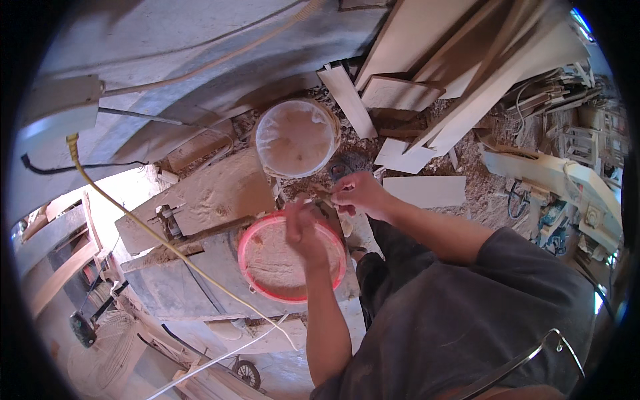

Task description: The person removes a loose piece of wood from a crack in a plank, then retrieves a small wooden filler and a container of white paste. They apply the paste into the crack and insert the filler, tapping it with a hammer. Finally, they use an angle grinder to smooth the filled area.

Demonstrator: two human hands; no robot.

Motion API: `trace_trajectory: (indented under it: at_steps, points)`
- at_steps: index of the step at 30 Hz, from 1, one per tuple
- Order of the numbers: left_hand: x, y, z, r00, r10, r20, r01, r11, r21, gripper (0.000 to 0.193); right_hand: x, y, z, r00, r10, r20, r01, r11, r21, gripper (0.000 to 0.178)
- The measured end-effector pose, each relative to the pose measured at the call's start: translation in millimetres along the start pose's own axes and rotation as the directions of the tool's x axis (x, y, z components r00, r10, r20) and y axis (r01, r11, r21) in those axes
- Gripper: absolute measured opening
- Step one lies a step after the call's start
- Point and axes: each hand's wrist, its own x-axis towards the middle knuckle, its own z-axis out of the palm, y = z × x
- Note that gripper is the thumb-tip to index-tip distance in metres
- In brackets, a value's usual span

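My right hand (361, 195) is closed in a pinch, fingertips together around something small and brownish that I cannot make out. Just left of it and nearer to me, my left hand (303, 230) is raised over the far right part of a round, red-rimmed container (245, 271). Motion smears its fingers, so their grip does not show. Pale sawdust (280, 260) fills this container. Beyond both hands stands a round whitish bucket (262, 150), with a pale brown, dusty inside.
Left of the bucket lies a dusty wooden board (233, 190) with a metal fitting (168, 222). A yellow cord (163, 241) crosses in front of it. Planks (460, 73) lean at the far right, above a floor strewn with shavings (480, 180). A white panel (425, 191) lies beside my right forearm.
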Motion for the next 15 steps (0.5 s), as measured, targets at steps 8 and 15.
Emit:
trace_trajectory:
  at_steps: [8,15]
  points:
    - [1.3,-57.9,-130.2,0.817,0.399,-0.416,0.227,0.441,0.868,0.060,201.2,40.7,-64.7,0.969,-0.235,-0.074,0.113,0.691,-0.714,0.013]
    - [3.1,-88.9,-134.8,0.814,0.562,-0.147,0.022,0.223,0.975,0.061,371.1,90.9,-56.6,0.949,-0.247,-0.199,-0.126,0.281,-0.951,0.020]
